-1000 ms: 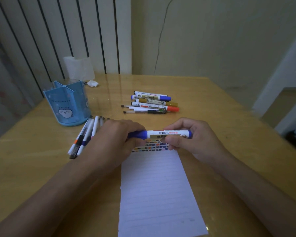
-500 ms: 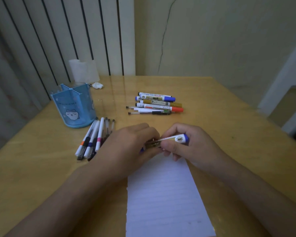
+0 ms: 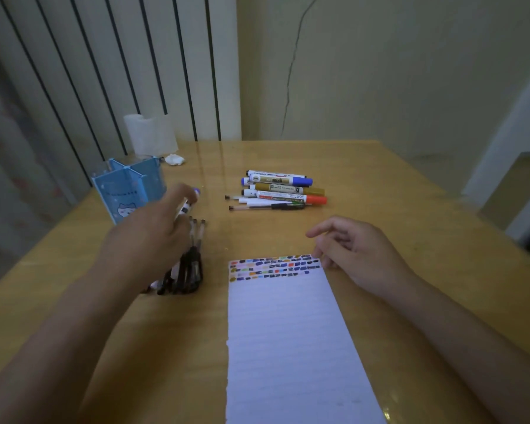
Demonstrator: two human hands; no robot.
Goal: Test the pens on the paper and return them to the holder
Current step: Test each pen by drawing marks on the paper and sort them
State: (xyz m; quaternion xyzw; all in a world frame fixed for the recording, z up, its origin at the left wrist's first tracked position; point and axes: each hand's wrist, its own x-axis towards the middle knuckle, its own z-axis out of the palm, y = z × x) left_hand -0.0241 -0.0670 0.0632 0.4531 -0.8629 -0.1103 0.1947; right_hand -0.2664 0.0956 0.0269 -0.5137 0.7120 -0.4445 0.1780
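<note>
Holder [image 3: 129,191] left — paper [image 3: 285,332] right

One holder [image 3: 129,191], one paper sheet [image 3: 288,347], one tissue roll [image 3: 150,136], two hands; centre-frame marker group [image 3: 283,191]: four markers, three thin pens.

Glossy wooden table [image 3: 380,185], matt lined paper [image 3: 288,347], plastic holder [image 3: 129,191].

Left grip [image 3: 153,231] curled, right [image 3: 354,250] relaxed
</note>
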